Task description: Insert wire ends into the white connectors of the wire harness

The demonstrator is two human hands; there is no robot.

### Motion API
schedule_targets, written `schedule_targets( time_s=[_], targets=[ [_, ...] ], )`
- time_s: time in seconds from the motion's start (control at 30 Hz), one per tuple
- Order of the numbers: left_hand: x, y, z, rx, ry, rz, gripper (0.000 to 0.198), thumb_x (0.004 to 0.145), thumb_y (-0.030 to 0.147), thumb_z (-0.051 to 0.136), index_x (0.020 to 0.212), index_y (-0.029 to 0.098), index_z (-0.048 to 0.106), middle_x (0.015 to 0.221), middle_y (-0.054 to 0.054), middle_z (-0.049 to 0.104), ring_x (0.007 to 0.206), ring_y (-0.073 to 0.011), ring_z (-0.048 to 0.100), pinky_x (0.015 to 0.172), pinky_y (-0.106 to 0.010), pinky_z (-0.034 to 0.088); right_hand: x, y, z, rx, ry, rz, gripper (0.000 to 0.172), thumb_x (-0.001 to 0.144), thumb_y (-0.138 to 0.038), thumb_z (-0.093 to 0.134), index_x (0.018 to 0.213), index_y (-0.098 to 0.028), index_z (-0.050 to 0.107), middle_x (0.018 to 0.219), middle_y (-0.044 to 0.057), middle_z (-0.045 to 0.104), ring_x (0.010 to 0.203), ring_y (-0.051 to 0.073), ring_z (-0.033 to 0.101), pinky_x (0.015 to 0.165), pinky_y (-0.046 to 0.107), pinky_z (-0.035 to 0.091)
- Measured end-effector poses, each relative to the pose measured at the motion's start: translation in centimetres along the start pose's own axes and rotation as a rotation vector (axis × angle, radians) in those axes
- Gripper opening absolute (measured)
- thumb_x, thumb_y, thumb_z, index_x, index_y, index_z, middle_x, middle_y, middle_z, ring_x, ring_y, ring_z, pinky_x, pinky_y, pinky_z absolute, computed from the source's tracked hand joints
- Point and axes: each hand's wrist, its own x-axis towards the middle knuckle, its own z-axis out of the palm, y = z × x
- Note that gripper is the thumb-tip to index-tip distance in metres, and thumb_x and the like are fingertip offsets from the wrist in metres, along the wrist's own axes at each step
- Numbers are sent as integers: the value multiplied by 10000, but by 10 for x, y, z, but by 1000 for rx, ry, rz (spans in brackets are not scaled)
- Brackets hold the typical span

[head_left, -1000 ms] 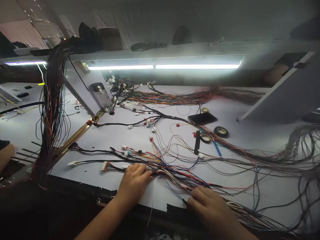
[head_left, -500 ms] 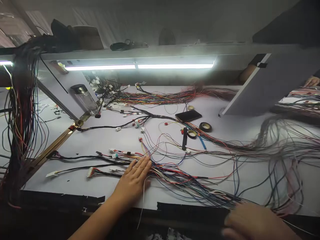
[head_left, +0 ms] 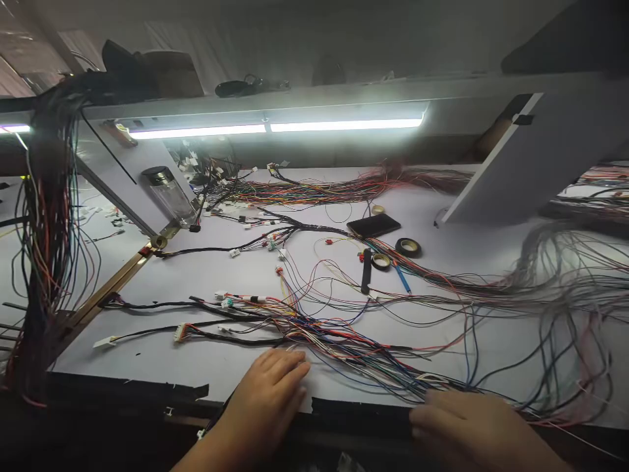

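Note:
My left hand (head_left: 272, 387) is at the front of the table, just below a wire harness (head_left: 314, 328) with black-sleeved branches. Its fingers are bent and pressed together, and whatever may be inside them is hidden. A dark cable with a small white connector (head_left: 200, 434) shows beside that wrist, over the table edge. My right hand (head_left: 466, 423), smeared by motion, is at the front edge beside the loose blue, white and red wires (head_left: 403, 373); its grip does not show clearly. To the left lie a white multi-pin connector (head_left: 180, 333) and a flat white connector (head_left: 104, 342).
A second harness (head_left: 314, 228) lies farther back, near a black phone (head_left: 374, 225), tape rolls (head_left: 407, 247) and a blue pen-like tool (head_left: 401, 278). A glass bottle (head_left: 170, 196) leans by the left panel. Wires (head_left: 49, 229) hang at far left.
My left hand has come off the harness, moving down toward the table edge, and its fingers have bent. My right hand has shifted left. A small white connector now shows by my left wrist.

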Motion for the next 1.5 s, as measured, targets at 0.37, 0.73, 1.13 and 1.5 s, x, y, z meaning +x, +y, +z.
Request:
schedule_targets(
  time_s=[0.37,0.73,1.13,1.5],
  targets=[
    [-20,3,8,-339,165,-376,271,928,167,452,1144,242,597,1030,-74,660,931,-173,661,784,-273,573,121,-29,56,-150,8,92,207,798,-105,595,928,-251,663,691,-6,633,578,161,568,483,270,196],
    [14,-9,9,213,28,-358,224,937,258,462,853,229,667,752,-17,651,589,-156,616,511,-264,427,139,-14,27,245,-217,212,172,870,-193,534,848,-263,690,827,-3,720,747,175,645,614,252,386],
    [36,-9,21,168,89,-212,157,893,176,546,952,217,686,680,-26,642,686,-195,564,614,-309,427,135,6,19,507,-195,186,285,809,-111,547,1016,-273,659,901,-26,712,812,157,642,716,245,454],
    [23,-25,11,-146,24,-299,164,896,188,546,923,229,703,760,-23,668,759,-188,602,688,-311,477,133,-34,7,721,-48,85,121,850,-143,552,889,-236,619,792,-26,653,705,126,577,649,228,445]
  ],
)
